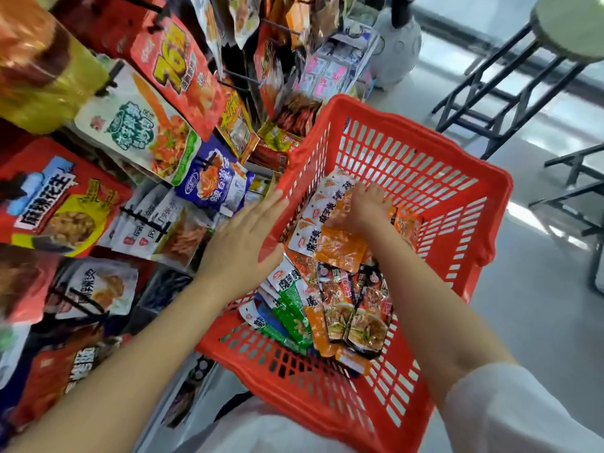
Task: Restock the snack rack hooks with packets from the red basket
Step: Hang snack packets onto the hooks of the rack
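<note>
Pale, glossy grey floor (539, 322) spreads out to your right, with light reflecting off it, and a black-framed stool (510, 73) with a round pale seat stands up in the far right corner. More dark frame legs (568, 191) poke in from the right edge, so that side is only partly open. On your left the snack rack (137, 178) fills the view, packets hanging packed and overlapping on black hooks, some blurred near the top.

The red basket (425, 178) sits tilted between you and the rack, its left rim close against the hanging packets and its right wall facing the open floor. Inside it, small packets (330, 286) lie heaped along the left side and bottom: orange, green and dark ones, overlapping.

Your left hand (242, 243) is flat, fingers straight, laid against the basket's left rim — that grip is open and holding nothing. Your right hand (362, 207) is down inside the basket, fingers spread and pressed onto the orange packets (340, 246) at the top of the heap; whether that grip has closed on one you cannot tell from here, as the fingertips are blurred. The white sleeve (516, 410) shows at your right forearm. The far corner of the basket floor is bare mesh.
</note>
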